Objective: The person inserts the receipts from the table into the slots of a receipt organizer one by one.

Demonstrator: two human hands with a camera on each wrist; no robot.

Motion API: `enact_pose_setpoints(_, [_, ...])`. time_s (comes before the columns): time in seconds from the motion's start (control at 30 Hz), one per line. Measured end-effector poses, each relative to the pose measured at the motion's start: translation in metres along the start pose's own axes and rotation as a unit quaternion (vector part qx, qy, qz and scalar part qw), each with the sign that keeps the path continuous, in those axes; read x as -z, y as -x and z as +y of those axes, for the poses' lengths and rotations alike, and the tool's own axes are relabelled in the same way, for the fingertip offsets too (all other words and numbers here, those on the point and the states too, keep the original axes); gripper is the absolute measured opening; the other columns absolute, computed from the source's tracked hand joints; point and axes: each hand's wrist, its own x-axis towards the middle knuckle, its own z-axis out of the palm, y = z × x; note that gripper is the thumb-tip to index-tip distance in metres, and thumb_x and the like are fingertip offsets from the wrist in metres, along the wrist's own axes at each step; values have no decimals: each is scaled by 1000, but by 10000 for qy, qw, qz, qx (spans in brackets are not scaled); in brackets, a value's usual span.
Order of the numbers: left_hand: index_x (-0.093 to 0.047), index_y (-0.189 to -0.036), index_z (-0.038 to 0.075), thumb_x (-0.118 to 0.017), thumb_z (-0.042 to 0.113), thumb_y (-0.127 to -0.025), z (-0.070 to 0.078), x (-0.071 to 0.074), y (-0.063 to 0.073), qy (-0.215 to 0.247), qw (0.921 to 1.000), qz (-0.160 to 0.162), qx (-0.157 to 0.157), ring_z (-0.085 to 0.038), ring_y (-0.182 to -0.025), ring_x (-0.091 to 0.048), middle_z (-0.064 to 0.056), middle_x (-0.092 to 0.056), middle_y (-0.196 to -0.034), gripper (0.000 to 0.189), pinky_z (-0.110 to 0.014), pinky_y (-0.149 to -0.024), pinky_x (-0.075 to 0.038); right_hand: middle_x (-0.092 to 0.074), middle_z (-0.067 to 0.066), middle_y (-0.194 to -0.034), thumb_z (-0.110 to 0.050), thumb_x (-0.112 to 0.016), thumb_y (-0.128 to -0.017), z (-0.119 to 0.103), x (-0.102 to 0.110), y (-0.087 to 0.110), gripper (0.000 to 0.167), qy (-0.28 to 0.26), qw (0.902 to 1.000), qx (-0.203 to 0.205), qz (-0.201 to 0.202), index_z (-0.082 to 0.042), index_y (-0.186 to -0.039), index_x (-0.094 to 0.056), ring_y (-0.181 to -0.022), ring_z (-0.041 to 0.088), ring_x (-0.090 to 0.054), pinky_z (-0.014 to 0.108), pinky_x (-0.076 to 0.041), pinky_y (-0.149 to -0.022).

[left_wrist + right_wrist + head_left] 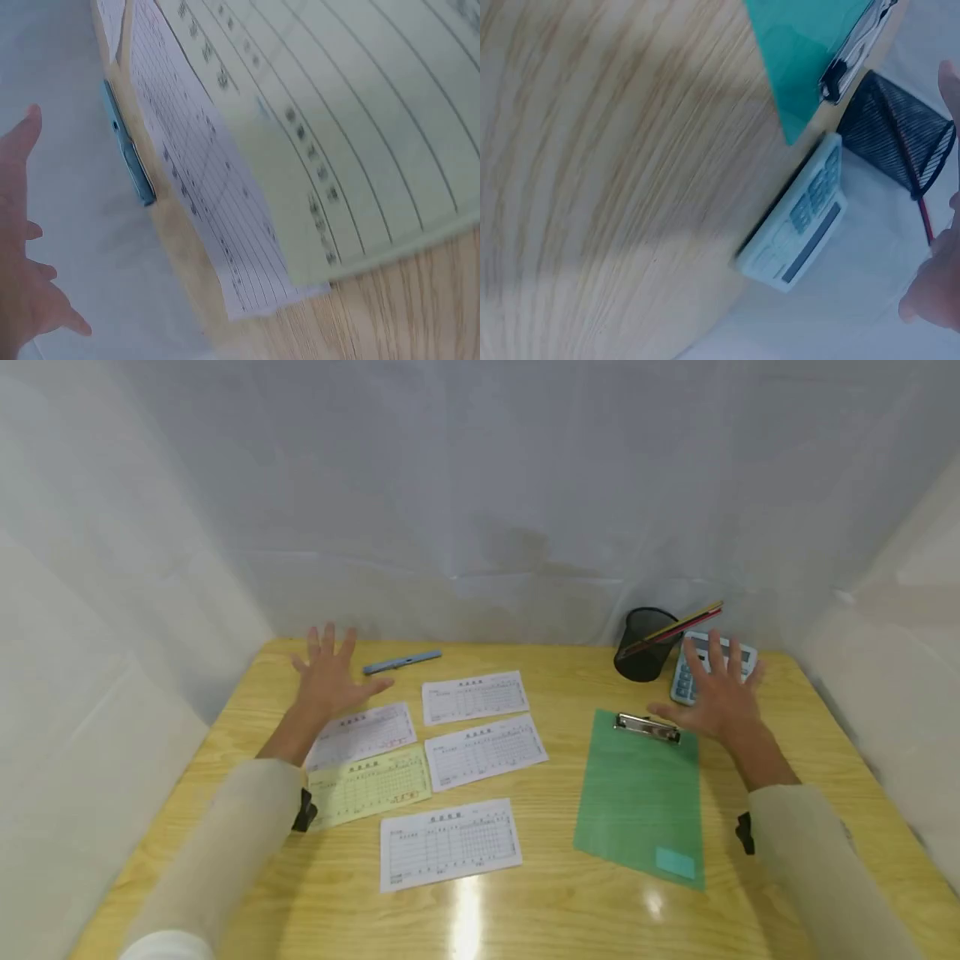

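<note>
My left hand point(330, 683) is held with fingers spread over the back left of the table, holding nothing. A blue pen point(402, 662) lies to its right; below it are a white printed form point(360, 735) and a yellow one point(369, 785). My right hand point(722, 697), also spread and holding nothing, partly hides a light blue calculator point(682, 683). Left of that hand lies a green clipboard point(637, 802) with a metal clip point(647, 727). Beside the calculator, a black mesh pen cup point(641, 670) holds several pencils point(686, 622).
More white printed forms lie in the middle: one at the back point(476, 697), one below it point(486, 752) and one near the front point(450, 846). White sheeting point(450, 527) hangs behind the wooden table point(555, 910) and on both sides.
</note>
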Motion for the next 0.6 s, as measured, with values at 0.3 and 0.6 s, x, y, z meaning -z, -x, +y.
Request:
enact_pose_setpoints(0.3, [-30, -146, 7, -64, 61, -78, 26, -19, 1, 744, 9964, 164, -380, -46, -138, -22, -22, -23, -152, 94, -70, -101, -28, -13, 28, -155, -68, -61, -76, -16, -5, 9, 109, -593, 9971, 482, -40, -9, -153, -11, -140, 51, -13, 75, -10, -104])
enact_pose_setpoints(0.6, [-38, -141, 3, -78, 35, -77, 53, -32, -1, 2227, 9731, -543, -252, -43, -136, -27, -23, -28, -149, 82, -59, -107, -32, -26, 30, -150, -50, -65, -84, -32, -13, 18, 93, -1847, 9784, 482, -796, -1, -149, -20, -136, 51, -24, 65, -24, -107])
